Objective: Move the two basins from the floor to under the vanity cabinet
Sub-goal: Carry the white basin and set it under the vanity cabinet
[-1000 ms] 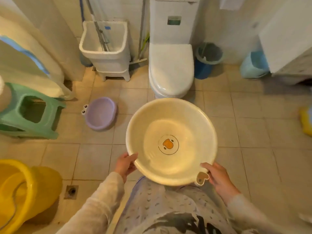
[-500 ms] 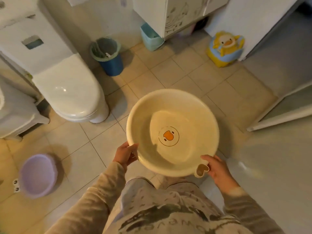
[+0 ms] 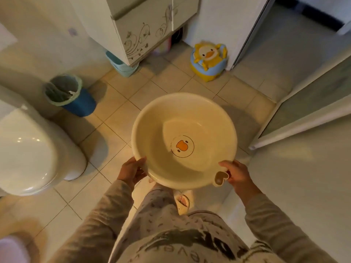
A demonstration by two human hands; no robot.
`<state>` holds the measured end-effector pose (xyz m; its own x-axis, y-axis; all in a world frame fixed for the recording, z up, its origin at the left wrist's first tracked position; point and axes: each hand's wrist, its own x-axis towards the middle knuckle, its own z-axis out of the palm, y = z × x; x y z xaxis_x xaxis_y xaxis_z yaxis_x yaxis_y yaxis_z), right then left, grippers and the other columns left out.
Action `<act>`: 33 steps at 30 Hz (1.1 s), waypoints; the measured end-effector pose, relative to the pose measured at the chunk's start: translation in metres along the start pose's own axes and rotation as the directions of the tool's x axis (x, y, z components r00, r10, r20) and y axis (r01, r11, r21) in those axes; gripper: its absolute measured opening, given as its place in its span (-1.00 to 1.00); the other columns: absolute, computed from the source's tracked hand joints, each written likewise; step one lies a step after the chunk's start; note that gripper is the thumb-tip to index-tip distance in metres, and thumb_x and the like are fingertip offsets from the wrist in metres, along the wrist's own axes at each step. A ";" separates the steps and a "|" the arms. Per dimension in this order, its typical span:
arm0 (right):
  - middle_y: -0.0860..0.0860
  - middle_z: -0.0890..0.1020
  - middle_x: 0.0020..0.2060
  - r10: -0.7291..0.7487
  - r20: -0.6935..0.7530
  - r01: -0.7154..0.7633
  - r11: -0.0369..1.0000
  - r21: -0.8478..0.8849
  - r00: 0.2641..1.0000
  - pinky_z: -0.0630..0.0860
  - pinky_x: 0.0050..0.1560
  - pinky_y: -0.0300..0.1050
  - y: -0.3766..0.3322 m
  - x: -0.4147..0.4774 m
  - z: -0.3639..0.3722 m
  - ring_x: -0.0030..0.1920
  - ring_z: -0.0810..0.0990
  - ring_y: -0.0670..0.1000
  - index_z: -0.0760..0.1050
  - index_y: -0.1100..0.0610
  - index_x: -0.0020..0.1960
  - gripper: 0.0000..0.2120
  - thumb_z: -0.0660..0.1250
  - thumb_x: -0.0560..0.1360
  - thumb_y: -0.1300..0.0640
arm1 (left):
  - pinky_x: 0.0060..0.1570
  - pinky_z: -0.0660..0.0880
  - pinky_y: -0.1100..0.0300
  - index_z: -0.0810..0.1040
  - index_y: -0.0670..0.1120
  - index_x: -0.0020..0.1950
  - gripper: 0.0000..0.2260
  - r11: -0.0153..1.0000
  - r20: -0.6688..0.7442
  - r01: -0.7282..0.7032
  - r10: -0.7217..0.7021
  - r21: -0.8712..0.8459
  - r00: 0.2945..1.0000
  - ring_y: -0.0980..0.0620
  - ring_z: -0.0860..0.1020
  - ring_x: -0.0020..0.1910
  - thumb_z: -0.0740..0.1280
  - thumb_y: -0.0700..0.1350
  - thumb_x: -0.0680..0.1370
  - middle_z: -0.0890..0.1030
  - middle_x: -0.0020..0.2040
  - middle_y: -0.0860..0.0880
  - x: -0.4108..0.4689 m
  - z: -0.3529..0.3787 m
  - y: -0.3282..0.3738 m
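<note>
I hold a cream basin (image 3: 157, 133) with an orange duck print at waist height above the tiled floor. My left hand (image 3: 132, 170) grips its near left rim. My right hand (image 3: 236, 174) grips the near right rim beside a small heart-shaped tab. The white vanity cabinet (image 3: 144, 23) with floral scrollwork stands ahead at the top, a dark gap under it. The purple basin (image 3: 9, 249) shows only as a blurred edge on the floor at the bottom left corner.
A white toilet (image 3: 32, 150) sits at left, with a blue waste bin (image 3: 70, 95) beside it. A light blue container (image 3: 121, 65) stands at the cabinet's corner. A yellow duck potty (image 3: 209, 60) is beside the door frame. A glass door (image 3: 303, 118) runs along the right.
The view has swung right, away from the toilet and purple basin toward the vanity cabinet. Both hands keep the same hold on the cream basin.
</note>
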<state>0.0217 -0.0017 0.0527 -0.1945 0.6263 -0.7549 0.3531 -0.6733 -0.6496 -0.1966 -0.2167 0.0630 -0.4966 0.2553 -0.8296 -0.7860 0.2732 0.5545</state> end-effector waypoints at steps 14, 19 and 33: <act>0.13 0.56 -0.17 0.067 -0.125 -0.048 0.988 0.144 0.990 0.52 -0.15 -0.01 -0.127 0.113 0.009 -0.09 0.53 0.13 0.52 0.20 0.00 -0.81 0.39 0.39 0.31 | -0.41 0.62 0.20 0.54 -0.12 -0.02 -0.91 0.991 0.115 0.021 -0.037 0.136 0.993 -0.07 0.58 -0.22 0.34 -0.20 0.49 0.61 -0.14 -0.10 0.119 0.135 0.137; 0.22 0.56 0.00 0.115 -0.183 -0.072 0.971 0.227 0.976 0.50 0.05 0.13 -0.171 0.154 0.011 0.02 0.51 0.19 0.52 0.26 0.13 -0.67 0.39 0.37 0.36 | -0.43 0.61 0.22 0.47 -0.17 0.12 -0.79 0.980 0.166 0.017 -0.051 0.198 0.985 -0.05 0.56 -0.22 0.33 -0.19 0.50 0.58 -0.14 -0.10 0.149 0.190 0.189; 0.10 0.62 -0.17 0.069 -0.011 -0.069 0.997 0.025 0.998 0.53 -0.24 -0.08 -0.340 0.327 -0.016 -0.17 0.57 0.09 0.55 0.13 -0.13 -0.86 0.40 0.38 0.32 | -0.36 0.63 0.18 0.48 -0.20 0.07 -0.84 0.998 0.027 0.070 -0.070 -0.006 0.997 -0.07 0.56 -0.23 0.32 -0.22 0.51 0.58 -0.14 -0.11 0.220 0.338 0.244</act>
<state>-0.1474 0.4388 0.0279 -0.1593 0.5826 -0.7970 0.3422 -0.7247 -0.5981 -0.3732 0.2194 0.0374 -0.4301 0.2604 -0.8644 -0.8211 0.2850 0.4945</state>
